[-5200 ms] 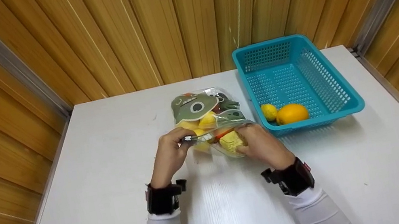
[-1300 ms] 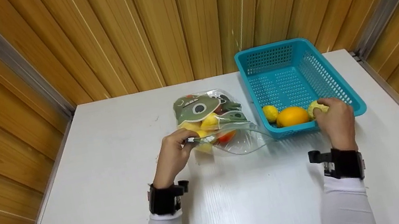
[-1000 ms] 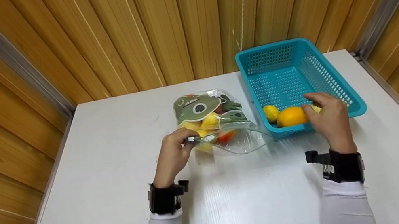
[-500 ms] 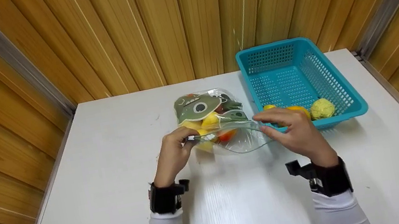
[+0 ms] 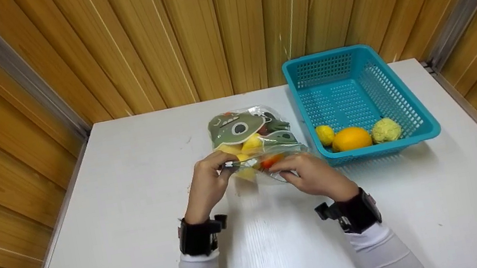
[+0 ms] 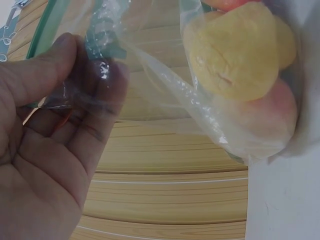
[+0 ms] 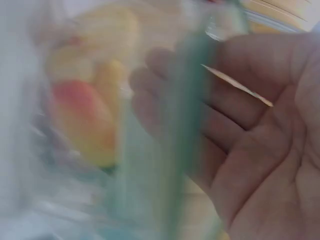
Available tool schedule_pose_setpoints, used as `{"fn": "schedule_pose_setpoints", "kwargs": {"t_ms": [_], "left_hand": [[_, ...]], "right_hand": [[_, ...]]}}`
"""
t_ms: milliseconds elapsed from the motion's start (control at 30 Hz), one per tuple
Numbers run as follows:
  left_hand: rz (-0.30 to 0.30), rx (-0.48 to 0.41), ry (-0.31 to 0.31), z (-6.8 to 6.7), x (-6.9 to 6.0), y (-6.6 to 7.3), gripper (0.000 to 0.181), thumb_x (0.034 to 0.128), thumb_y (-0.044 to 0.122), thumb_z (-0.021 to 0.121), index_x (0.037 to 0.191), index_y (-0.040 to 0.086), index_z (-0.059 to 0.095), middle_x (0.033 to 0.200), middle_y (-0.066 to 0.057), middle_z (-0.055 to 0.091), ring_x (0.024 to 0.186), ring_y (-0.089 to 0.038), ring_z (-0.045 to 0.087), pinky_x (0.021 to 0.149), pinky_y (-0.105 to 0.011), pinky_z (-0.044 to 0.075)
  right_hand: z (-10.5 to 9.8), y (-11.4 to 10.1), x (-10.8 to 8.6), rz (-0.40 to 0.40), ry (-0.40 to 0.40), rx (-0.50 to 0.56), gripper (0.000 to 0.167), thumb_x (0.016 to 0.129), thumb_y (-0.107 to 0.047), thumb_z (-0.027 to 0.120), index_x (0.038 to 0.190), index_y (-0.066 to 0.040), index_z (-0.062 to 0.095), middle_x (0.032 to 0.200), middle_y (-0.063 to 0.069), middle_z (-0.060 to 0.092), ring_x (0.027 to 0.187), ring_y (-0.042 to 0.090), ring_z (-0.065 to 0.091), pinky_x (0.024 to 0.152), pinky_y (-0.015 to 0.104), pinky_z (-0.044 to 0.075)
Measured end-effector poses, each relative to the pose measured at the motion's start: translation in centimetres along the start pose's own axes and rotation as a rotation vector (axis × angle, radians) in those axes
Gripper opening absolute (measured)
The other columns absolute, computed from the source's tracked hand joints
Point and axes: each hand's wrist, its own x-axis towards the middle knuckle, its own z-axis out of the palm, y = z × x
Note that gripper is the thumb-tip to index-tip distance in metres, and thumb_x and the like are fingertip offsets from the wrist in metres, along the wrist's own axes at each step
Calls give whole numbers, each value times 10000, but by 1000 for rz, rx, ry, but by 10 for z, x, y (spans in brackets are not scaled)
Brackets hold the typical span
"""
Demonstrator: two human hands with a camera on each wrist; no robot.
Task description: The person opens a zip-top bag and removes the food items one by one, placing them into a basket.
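A clear zip bag (image 5: 290,136) printed with a green cartoon dinosaur lies on the table, fruit showing through it. In the head view my left hand (image 5: 208,183) pinches the left end of its mouth by the zip slider (image 5: 228,164). My right hand (image 5: 312,175) is at the right side of the mouth, fingers reaching in past the rim and holding no fruit. Through the plastic, the right wrist view shows a red-and-yellow fruit (image 7: 85,122), slightly blurred. A wrinkled yellow fruit (image 6: 235,52) and a pinkish peach-like fruit (image 6: 265,122) fill the bag in the left wrist view.
To the right stands a turquoise perforated basket (image 5: 408,96). Along its near side lie a small lemon (image 5: 325,135), an orange (image 5: 351,138) and a bumpy yellow-green fruit (image 5: 386,130). Wood-panelled walls (image 5: 191,34) enclose the white table (image 5: 137,171).
My right hand has taken the bumpy yellow-green fruit from the bag, let it go in the basket, then come back left to the bag's mouth. My left hand has stayed on the slider end.
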Motion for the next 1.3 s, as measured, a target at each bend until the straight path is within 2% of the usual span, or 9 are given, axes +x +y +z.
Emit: {"fn": "schedule_pose_setpoints", "kwargs": {"t_ms": [300, 433, 500, 600, 667, 733, 867, 967, 1300], "left_hand": [[-3, -12, -6, 1, 0, 2, 138, 846, -95, 746, 878, 37, 768, 895, -39, 741, 847, -153, 662, 776, -310, 565], [-6, -5, -17, 2, 0, 2, 115, 852, -75, 750, 874, 37, 765, 888, -34, 740, 837, -152, 654, 773, -306, 555], [-7, -2, -24, 3, 0, 2, 110, 856, -74, 747, 876, 33, 765, 887, -37, 739, 838, -157, 655, 777, -309, 557], [-8, -8, -33, 4, 0, 3, 118, 857, -89, 737, 876, 24, 765, 885, -50, 736, 836, -160, 655, 775, -307, 563], [-8, -12, -38, 5, 0, 3, 129, 855, -104, 730, 878, 18, 766, 886, -62, 734, 837, -157, 654, 774, -305, 564], [-5, -16, -40, 5, 0, 3, 131, 854, -107, 727, 878, 16, 766, 884, -67, 733, 834, -154, 652, 773, -303, 565], [3, -12, -45, 6, 0, 3, 127, 855, -99, 731, 883, 19, 768, 890, -64, 738, 843, -159, 665, 786, -318, 573], [2, -14, -53, 7, 0, 3, 132, 854, -100, 727, 887, 21, 768, 899, -64, 743, 855, -166, 674, 802, -336, 579], [1, -5, -54, 6, -1, 4, 134, 847, -96, 730, 878, 30, 765, 892, -59, 742, 853, -172, 682, 805, -347, 584]], "right_hand": [[30, 15, 11, 32, 111, -36, 328, 911, 17, 687, 1236, -6, 730, 1226, 172, 724, 1091, 369, 693, 958, 513, 555], [35, 23, 11, 75, 140, -100, 353, 963, -37, 662, 1311, -89, 695, 985, 180, 737, 759, 304, 676, 726, 464, 589], [37, 26, 10, 82, 148, -108, 377, 993, -57, 635, 1367, -105, 659, 1058, 180, 731, 691, 280, 643, 669, 448, 579], [40, 29, 8, 99, 161, -121, 439, 1008, -64, 615, 1445, -85, 590, 1210, 200, 692, 739, 300, 669, 694, 465, 593], [42, 29, 7, 117, 164, -135, 477, 1010, -61, 601, 1484, -64, 543, 1469, 197, 561, 947, 350, 699, 848, 503, 591], [42, 29, 7, 161, 153, -150, 501, 1013, -66, 590, 1505, -37, 505, 1485, 229, 533, 1072, 376, 673, 938, 520, 560], [42, 29, 7, 253, 122, -151, 537, 1017, -101, 595, 1533, -43, 457, 1458, 248, 552, 1038, 365, 671, 952, 517, 555], [42, 31, 6, 268, 112, -155, 572, 1004, -109, 620, 1538, -35, 431, 1378, 261, 608, 885, 345, 691, 840, 510, 591], [43, 32, 6, 318, 19, -111, 540, 1010, -180, 653, 1510, -66, 483, 1412, 209, 603, 1112, 355, 671, 981, 524, 544]]}}
